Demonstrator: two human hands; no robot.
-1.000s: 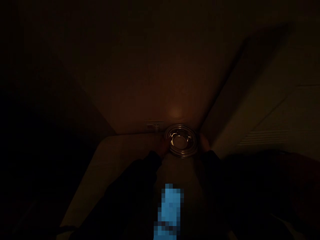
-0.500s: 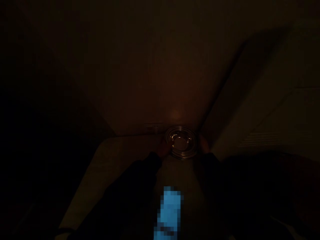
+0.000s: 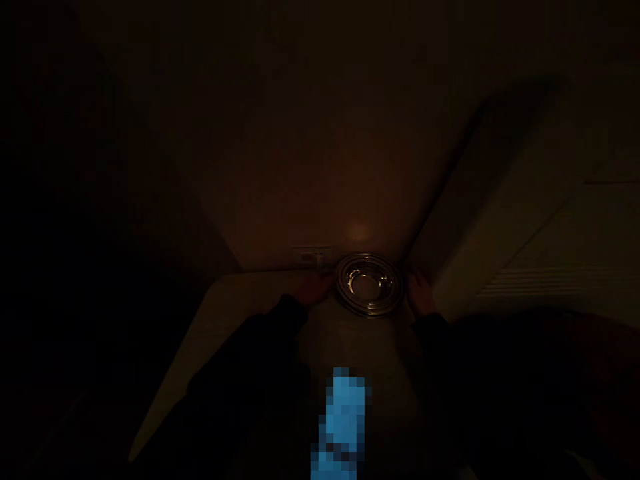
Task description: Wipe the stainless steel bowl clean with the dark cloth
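Observation:
In very dim light, a stack of shiny round metal dishes (image 3: 369,310), apparently nested, stands on the pale tabletop (image 3: 360,343) against the wall. At its left rim is my left hand (image 3: 316,288), fingers stretched toward the metal; whether the fingertips touch it is too dark to tell. My right hand (image 3: 421,293) is just off the right rim with its fingers extended, holding nothing. Dark sleeves cover both forearms.
A wall socket (image 3: 314,255) with something plugged in sits behind the dishes. A pale ridged panel (image 3: 530,280) rises on the right. Near me, a pixelated blue glowing rectangle (image 3: 345,413) shows at the bottom. The table's left edge falls away into darkness.
My left hand has drawn back leftward from the dishes' rim, where its fingers overlapped the metal. My right hand shows more fully beside the rim. The view has shifted slightly.

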